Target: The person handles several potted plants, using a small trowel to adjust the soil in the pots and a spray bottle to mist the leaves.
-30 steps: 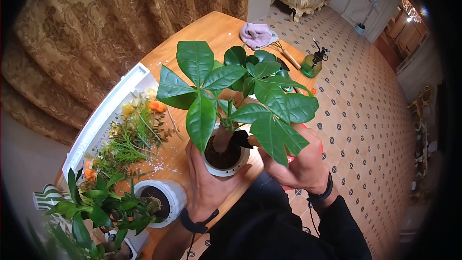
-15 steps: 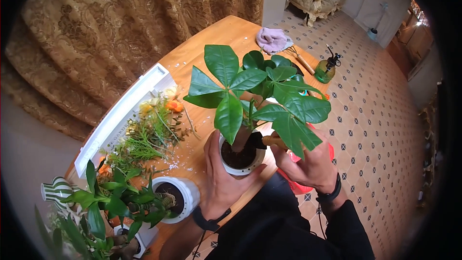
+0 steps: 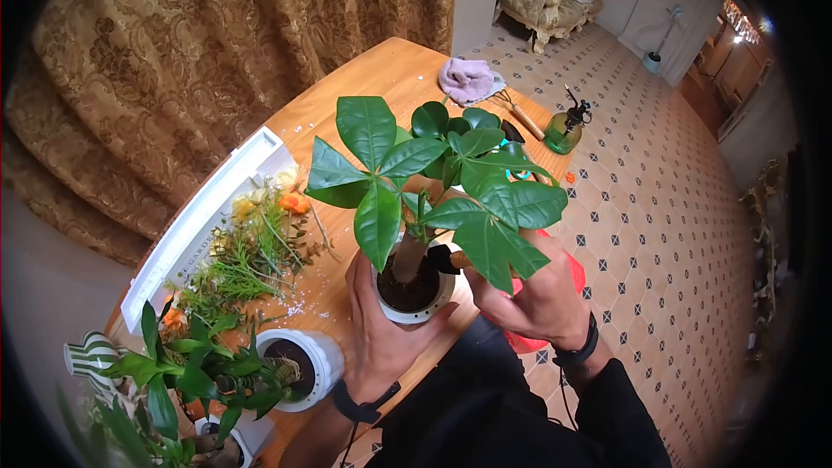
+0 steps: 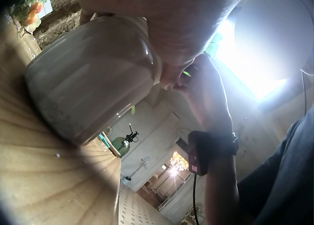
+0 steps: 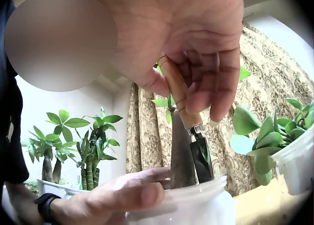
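A white flowerpot [image 3: 406,315] with dark soil holds a plant with a thick trunk [image 3: 411,262] and broad glossy green leaves [image 3: 378,225]. My left hand [image 3: 392,334] grips the pot round its near side, thumb and fingers spread along the wall. In my right hand [image 3: 544,302] is a small hand trowel [image 5: 177,90], pinched by its wooden handle between thumb and fingers. Its dark blade [image 5: 201,158] points down inside the rim, right beside the trunk; the tip is hidden by the pot wall. Leaves partly cover the right hand in the head view.
Left of the pot stand another white pot [image 3: 322,364] with a leafy plant and a heap of cut greenery and flowers [image 3: 247,251] by a white tray [image 3: 195,217]. Farther back are a purple cloth [image 3: 468,80], a wooden-handled rake [image 3: 527,121] and a green spray bottle [image 3: 563,134].
The head view has swung and come back. Both hands keep their hold on the pot and the trowel, and the blade stays by the trunk with only slight movement.
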Action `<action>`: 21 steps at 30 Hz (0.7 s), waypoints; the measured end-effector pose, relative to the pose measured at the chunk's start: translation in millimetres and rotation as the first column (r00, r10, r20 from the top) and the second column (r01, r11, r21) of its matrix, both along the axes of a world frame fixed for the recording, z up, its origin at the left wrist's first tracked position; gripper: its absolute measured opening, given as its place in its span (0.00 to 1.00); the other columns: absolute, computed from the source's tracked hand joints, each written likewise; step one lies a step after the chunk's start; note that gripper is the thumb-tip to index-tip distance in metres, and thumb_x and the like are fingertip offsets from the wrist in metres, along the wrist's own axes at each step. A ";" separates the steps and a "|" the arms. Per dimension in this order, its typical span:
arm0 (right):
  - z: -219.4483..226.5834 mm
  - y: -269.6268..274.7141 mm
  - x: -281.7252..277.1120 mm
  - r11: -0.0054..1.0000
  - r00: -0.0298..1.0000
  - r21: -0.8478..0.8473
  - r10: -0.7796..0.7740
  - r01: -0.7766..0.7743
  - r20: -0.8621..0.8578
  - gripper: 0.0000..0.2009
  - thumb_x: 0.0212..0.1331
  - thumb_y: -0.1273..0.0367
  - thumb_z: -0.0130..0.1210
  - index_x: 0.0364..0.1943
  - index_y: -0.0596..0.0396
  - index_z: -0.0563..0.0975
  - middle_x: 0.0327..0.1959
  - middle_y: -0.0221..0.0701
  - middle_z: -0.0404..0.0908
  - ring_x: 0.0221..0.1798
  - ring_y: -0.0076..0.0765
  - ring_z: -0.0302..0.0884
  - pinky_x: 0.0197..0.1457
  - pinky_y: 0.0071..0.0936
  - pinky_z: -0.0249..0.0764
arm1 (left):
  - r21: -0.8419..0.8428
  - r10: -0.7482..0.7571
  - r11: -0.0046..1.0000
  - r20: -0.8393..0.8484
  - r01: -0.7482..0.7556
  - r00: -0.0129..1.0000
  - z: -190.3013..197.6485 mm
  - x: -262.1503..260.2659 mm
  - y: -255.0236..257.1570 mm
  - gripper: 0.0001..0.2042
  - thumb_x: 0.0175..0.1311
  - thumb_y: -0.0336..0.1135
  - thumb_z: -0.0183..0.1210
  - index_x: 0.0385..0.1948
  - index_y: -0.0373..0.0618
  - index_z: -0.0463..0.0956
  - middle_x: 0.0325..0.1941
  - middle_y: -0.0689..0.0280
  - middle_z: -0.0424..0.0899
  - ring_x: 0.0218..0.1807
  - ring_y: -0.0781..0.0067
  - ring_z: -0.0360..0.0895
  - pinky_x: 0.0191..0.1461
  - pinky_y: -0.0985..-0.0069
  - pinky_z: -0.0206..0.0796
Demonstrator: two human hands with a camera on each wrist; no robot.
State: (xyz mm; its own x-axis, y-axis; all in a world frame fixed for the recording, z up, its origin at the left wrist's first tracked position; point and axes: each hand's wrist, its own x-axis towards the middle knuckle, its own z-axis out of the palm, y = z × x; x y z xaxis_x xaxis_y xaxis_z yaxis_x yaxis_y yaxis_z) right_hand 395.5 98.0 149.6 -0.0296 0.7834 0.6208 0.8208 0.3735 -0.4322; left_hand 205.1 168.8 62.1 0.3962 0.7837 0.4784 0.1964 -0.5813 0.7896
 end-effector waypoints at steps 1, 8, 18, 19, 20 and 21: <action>-1.4 0.4 0.9 1.000 1.000 -0.015 0.011 -0.011 -0.004 0.14 0.51 0.72 0.65 0.42 0.60 0.80 0.36 0.40 0.80 0.34 0.47 0.80 0.35 0.39 0.76 | -0.021 -0.018 1.000 -0.008 0.018 1.000 0.1 -0.4 0.0 0.58 0.41 0.35 0.83 0.75 0.39 0.50 0.70 0.48 0.65 0.70 0.45 0.67 0.72 0.54 0.61; 0.3 1.9 1.8 0.999 0.999 0.012 0.033 -0.033 0.003 0.14 0.50 0.72 0.65 0.42 0.59 0.80 0.37 0.40 0.80 0.35 0.48 0.80 0.37 0.39 0.76 | -0.022 -0.033 0.999 -0.019 0.032 0.999 -1.4 -1.1 0.4 0.59 0.42 0.36 0.83 0.77 0.39 0.48 0.72 0.47 0.61 0.72 0.42 0.62 0.74 0.51 0.59; -3.8 1.7 0.4 1.000 0.999 0.003 0.024 -0.024 -0.031 0.13 0.51 0.72 0.65 0.41 0.60 0.79 0.38 0.41 0.80 0.35 0.49 0.80 0.36 0.40 0.76 | -0.031 -0.032 0.999 -0.017 0.031 0.999 -3.4 -0.7 0.3 0.59 0.42 0.39 0.83 0.76 0.39 0.49 0.70 0.46 0.63 0.71 0.42 0.63 0.73 0.51 0.60; -6.6 2.6 0.9 0.999 0.998 -0.012 0.038 -0.039 -0.042 0.13 0.51 0.72 0.65 0.42 0.60 0.79 0.39 0.41 0.79 0.35 0.49 0.80 0.36 0.40 0.76 | -0.021 -0.028 0.999 -0.012 0.028 1.000 -3.5 -0.2 0.5 0.58 0.42 0.39 0.83 0.76 0.39 0.49 0.70 0.46 0.63 0.71 0.42 0.63 0.73 0.51 0.61; -7.8 3.3 1.3 0.998 0.997 -0.026 0.053 -0.054 -0.052 0.13 0.51 0.72 0.65 0.42 0.60 0.79 0.40 0.41 0.79 0.35 0.49 0.80 0.36 0.40 0.76 | -0.011 -0.024 1.000 -0.007 0.023 1.000 -3.4 0.3 0.7 0.58 0.42 0.39 0.83 0.75 0.39 0.50 0.69 0.46 0.63 0.71 0.42 0.63 0.72 0.51 0.61; -6.5 3.0 1.6 0.998 0.997 -0.026 0.053 -0.054 -0.052 0.13 0.51 0.72 0.65 0.42 0.60 0.79 0.40 0.41 0.79 0.35 0.49 0.80 0.36 0.40 0.76 | -0.011 -0.024 1.000 -0.007 0.024 1.000 -3.3 0.3 0.9 0.58 0.42 0.39 0.83 0.75 0.39 0.50 0.69 0.46 0.63 0.71 0.42 0.63 0.72 0.51 0.61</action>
